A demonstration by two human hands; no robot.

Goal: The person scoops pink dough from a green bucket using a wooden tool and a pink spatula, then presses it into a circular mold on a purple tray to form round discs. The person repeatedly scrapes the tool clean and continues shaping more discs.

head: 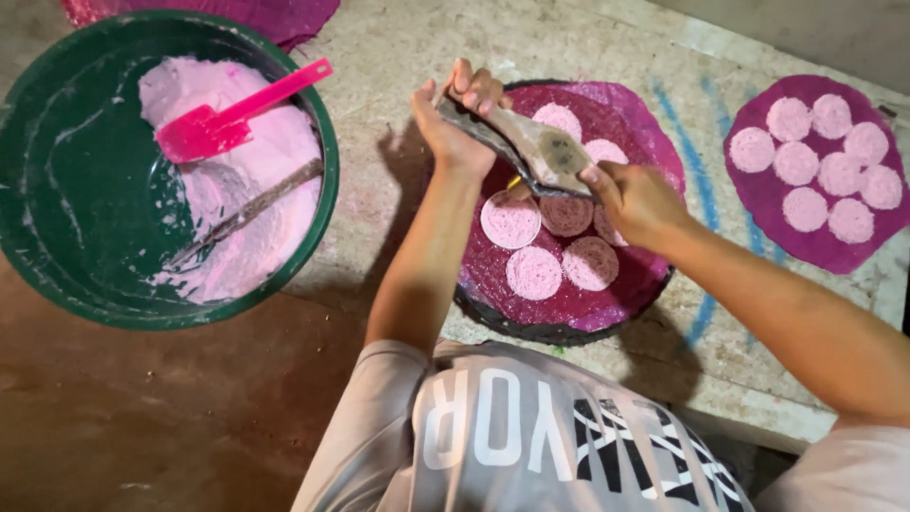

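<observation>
Grey shirt (531, 436) lies nearest; beyond it, left hand (453, 118) and right hand (633, 197), fingers clamped, grip a wooden press (531, 147) over pink discs (534, 272) on a purple mat (630, 284); green basin (57, 218) of pink paste sits left

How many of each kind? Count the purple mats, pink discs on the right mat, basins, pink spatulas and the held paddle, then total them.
Purple mats: 3
Pink discs on the right mat: 9
Green basin: 1
Pink spatula: 1
Wooden paddle, held by left hand and right hand: 1
Total: 15
</observation>
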